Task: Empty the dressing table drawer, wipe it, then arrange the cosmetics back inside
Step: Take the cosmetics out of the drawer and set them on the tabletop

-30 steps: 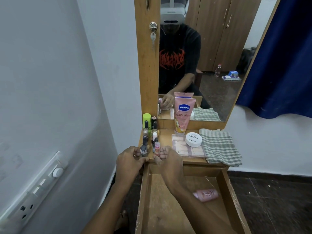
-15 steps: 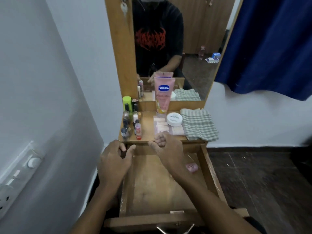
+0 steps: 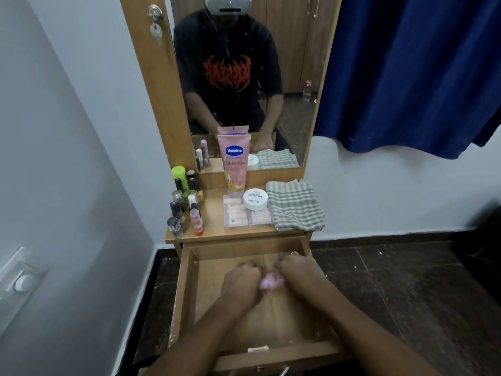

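The wooden drawer [image 3: 187, 283] of the dressing table is pulled out, and its floor is bare except for one small pink bottle [image 3: 271, 283]. My left hand [image 3: 241, 280] and my right hand [image 3: 298, 270] are both down inside the drawer, fingers curled around the two ends of that bottle. Much of the bottle is hidden by my fingers. On the tabletop stand a pink Vaseline tube [image 3: 234, 164], a white round jar [image 3: 255, 199] on a clear box of pink items [image 3: 237, 217], and a cluster of small bottles [image 3: 184, 213] at the left.
A folded green-checked cloth [image 3: 294, 206] lies on the tabletop's right side. A mirror [image 3: 244, 77] rises behind the table, with a key [image 3: 155, 28] in its frame. A white wall with a switch panel [image 3: 21, 280] is on the left and a blue curtain [image 3: 406, 71] on the right.
Both hands dropped from the tabletop's front edge into the drawer and closed on the pink bottle, which lay loose at the drawer's right side. The camera has tilted and shifted.
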